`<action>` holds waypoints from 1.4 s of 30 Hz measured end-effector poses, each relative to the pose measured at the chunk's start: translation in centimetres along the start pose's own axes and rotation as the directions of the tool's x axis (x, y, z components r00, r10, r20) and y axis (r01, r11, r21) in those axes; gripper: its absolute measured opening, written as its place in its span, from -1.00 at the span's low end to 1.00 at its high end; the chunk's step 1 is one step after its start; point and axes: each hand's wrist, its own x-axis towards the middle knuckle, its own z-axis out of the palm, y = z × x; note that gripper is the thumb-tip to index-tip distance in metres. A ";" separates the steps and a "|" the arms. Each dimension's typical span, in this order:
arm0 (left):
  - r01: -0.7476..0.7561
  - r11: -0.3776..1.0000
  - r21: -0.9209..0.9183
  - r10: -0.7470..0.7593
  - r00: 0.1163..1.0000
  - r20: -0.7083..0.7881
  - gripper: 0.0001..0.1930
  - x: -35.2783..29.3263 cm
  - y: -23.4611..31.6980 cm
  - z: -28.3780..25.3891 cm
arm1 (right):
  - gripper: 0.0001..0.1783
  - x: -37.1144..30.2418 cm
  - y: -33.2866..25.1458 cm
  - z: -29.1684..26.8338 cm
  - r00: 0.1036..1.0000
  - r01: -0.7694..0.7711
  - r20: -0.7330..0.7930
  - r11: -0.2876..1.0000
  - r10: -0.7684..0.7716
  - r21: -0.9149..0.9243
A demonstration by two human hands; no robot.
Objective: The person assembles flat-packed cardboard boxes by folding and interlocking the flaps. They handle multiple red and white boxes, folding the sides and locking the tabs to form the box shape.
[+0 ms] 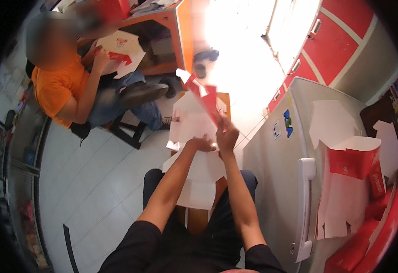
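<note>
A white and red cardboard box blank [193, 120] lies partly unfolded on a wooden stool [198, 221] between my knees. My right hand [226, 133] is closed on its raised red side panel [210, 105], which stands up at a slant. Lower and to the left, my left hand [202, 144] rests on the white inner face, fingers stretched out toward the right hand. More white card [198, 193] hangs over the near end of the stool, toward my lap. Some of the right fingertips are hidden behind the panel.
To the right stands a fridge [278, 136] with folded red and white cartons [351, 182] on it. A seated co-worker [64, 93] at the left handles another box blank [122, 50]. Behind are an orange wooden table [184, 34] and red cabinets [331, 38].
</note>
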 end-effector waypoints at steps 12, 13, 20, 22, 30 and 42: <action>-0.791 -0.556 -0.253 -0.230 0.440 -0.868 -0.13 -24.6 3.4 -3.7 | -0.73 -5.1 -10.9 -7.8 0.791 0.473 0.358 0.867 -0.497 0.158; -0.769 -0.550 -0.326 -0.170 0.485 -0.858 -0.09 -26.4 1.3 -1.5 | -0.69 -6.3 -11.8 -7.9 0.743 0.507 0.407 0.844 -0.531 0.176; -0.719 -0.252 -0.648 -0.540 0.660 -0.522 -0.57 -35.8 3.3 6.9 | -0.46 -13.7 -13.1 -8.4 0.438 0.498 0.705 0.803 -0.558 0.326; -0.717 -0.197 -0.669 -0.719 0.570 -0.399 -0.55 -36.8 3.2 11.5 | -0.37 -14.6 -14.1 -9.4 0.347 0.385 0.755 0.819 -0.556 0.426; -0.735 -0.126 -0.666 -0.924 0.332 -0.191 -0.65 -40.8 4.3 17.6 | -0.10 -12.7 -16.5 -9.3 0.624 0.048 0.733 0.950 -0.270 0.310; -0.661 -0.014 -0.751 -0.877 0.368 -0.308 -0.26 -40.7 8.6 17.8 | -0.51 -20.7 -23.4 -6.5 0.466 -0.202 0.867 0.933 -0.175 0.297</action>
